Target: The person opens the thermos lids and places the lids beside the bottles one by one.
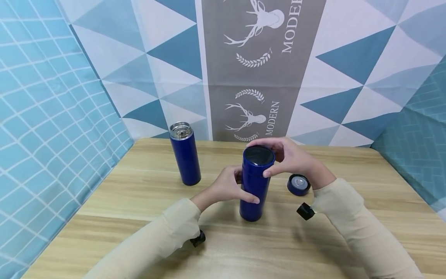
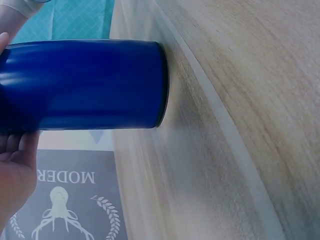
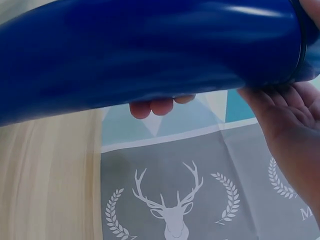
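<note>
"How's your grip?"
"Your left hand point(image 1: 228, 185) half-closes round the blue flask point(image 1: 255, 182), thumb across its front. Your right hand point(image 1: 288, 156) arches above, thumb and fingers gripping its top."
"And the flask?"
"Nearly upright between them, base close to the wooden table point(image 1: 118, 205)."

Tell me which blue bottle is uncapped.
The left bottle, standing apart: its bare metal mouth shows, whereas the held bottle has its black-topped lid on.

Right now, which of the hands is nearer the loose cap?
Right. The right hand, gripping the capped bottle near its top, is close by the loose cap; the left hand grips lower, on the side away from it.
</note>
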The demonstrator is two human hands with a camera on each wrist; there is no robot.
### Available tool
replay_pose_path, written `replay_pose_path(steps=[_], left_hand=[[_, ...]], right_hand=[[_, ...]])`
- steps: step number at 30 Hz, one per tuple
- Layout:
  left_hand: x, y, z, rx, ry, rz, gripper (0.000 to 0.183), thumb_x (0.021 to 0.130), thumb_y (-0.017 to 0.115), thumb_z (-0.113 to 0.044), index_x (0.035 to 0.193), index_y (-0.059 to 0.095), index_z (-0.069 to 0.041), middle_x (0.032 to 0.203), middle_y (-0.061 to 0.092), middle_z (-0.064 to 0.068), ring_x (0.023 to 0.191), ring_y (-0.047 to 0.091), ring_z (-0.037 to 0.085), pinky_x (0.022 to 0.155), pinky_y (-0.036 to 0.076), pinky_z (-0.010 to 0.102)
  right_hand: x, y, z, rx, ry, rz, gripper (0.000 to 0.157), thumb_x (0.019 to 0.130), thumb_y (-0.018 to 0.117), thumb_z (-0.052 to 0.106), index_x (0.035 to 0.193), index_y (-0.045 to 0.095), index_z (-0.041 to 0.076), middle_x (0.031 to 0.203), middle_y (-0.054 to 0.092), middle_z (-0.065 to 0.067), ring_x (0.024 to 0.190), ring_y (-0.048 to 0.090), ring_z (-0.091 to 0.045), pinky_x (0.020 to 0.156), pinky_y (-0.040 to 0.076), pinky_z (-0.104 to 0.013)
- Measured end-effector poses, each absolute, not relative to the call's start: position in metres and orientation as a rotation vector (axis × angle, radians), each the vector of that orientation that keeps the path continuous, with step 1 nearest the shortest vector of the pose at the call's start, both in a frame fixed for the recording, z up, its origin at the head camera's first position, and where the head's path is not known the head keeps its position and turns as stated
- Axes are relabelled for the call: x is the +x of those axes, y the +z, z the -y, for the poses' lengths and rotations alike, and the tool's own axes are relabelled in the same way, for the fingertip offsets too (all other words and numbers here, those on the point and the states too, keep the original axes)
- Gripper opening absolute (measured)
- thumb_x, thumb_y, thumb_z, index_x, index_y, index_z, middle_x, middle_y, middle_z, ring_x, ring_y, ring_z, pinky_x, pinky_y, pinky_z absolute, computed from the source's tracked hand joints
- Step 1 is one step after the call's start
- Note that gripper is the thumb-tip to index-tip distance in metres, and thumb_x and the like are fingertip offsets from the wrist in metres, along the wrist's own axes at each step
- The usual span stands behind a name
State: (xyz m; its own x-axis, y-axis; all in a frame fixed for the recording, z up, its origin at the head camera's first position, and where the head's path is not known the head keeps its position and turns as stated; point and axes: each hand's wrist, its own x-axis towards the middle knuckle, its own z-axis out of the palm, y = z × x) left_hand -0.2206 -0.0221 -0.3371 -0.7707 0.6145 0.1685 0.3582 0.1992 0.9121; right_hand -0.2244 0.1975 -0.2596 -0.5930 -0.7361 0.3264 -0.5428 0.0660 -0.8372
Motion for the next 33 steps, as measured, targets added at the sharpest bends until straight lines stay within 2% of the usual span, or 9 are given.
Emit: replay_pose_path(steps=[6, 12, 18, 26, 33], left_hand=[[-0.222, -0.339, 0.024, 0.927, 1.584, -2.249, 0.054, 0.061, 0.089, -0.011, 0.110, 0.067, -0.005, 0.103, 0.074, 0.011, 0.083, 0.067, 0.005, 0.079, 0.056, 0.023], [-0.220, -0.336, 0.025, 0.915, 1.567, -2.252, 0.055, 0.062, 0.088, -0.011, 0.111, 0.066, -0.006, 0.105, 0.073, 0.011, 0.085, 0.067, 0.005, 0.080, 0.056, 0.023], [-0.220, -0.337, 0.025, 0.925, 1.559, -2.261, 0.055, 0.062, 0.088, -0.012, 0.112, 0.066, -0.006, 0.105, 0.073, 0.010, 0.085, 0.067, 0.005, 0.081, 0.056, 0.023], [-0.220, -0.337, 0.026, 0.935, 1.550, -2.248, 0.056, 0.063, 0.088, -0.014, 0.114, 0.065, -0.005, 0.106, 0.073, 0.011, 0.086, 0.067, 0.006, 0.082, 0.055, 0.022], [-0.220, -0.336, 0.025, 0.930, 1.554, -2.254, 0.058, 0.063, 0.088, -0.014, 0.114, 0.064, -0.005, 0.107, 0.073, 0.011, 0.087, 0.068, 0.007, 0.082, 0.056, 0.023]], right_hand=[[-0.232, -0.260, -0.198, -1.382, -1.508, -2.108, 0.063, 0.076, 0.075, -0.002, 0.133, 0.047, -0.005, 0.127, 0.063, -0.013, 0.111, 0.064, -0.027, 0.091, 0.056, -0.039], [-0.238, -0.261, -0.198, -1.419, -1.490, -2.030, 0.063, 0.077, 0.074, -0.004, 0.134, 0.048, -0.004, 0.128, 0.061, -0.017, 0.114, 0.062, -0.027, 0.091, 0.057, -0.039], [-0.241, -0.260, -0.198, -1.402, -1.506, -1.897, 0.064, 0.077, 0.074, -0.003, 0.135, 0.047, 0.001, 0.131, 0.060, -0.010, 0.121, 0.059, -0.024, 0.093, 0.056, -0.040], [-0.246, -0.258, -0.197, -1.434, -1.495, -1.754, 0.064, 0.079, 0.073, -0.001, 0.137, 0.045, 0.000, 0.137, 0.054, -0.020, 0.128, 0.054, -0.028, 0.100, 0.052, -0.041], [-0.247, -0.257, -0.199, -1.431, -1.478, -1.723, 0.069, 0.081, 0.072, -0.001, 0.141, 0.039, -0.003, 0.141, 0.052, -0.017, 0.132, 0.051, -0.024, 0.102, 0.050, -0.039]])
